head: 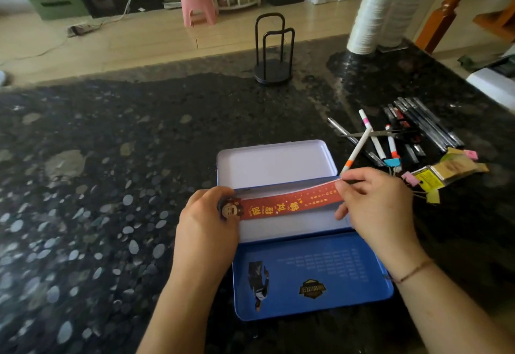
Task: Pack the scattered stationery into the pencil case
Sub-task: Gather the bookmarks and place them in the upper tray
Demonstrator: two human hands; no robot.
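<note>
Both hands, left (206, 214) and right (373, 200), pinch a red bookmark (289, 204) over the open pencil case (306, 278); pens (420, 125) lie at 2 o'clock.

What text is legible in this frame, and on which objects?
Red ruler: gold Chinese characters, upside down, too blurred to quote.
Pencil case lid: rows of small print and a hexagonal badge, unreadable.
Yellow packet: black print, too small.
Nothing else carries readable text.

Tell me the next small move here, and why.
Probably lower the red ruler flat into the open pencil case and let go: left hand and right hand hold its ends just above the tray.
</note>
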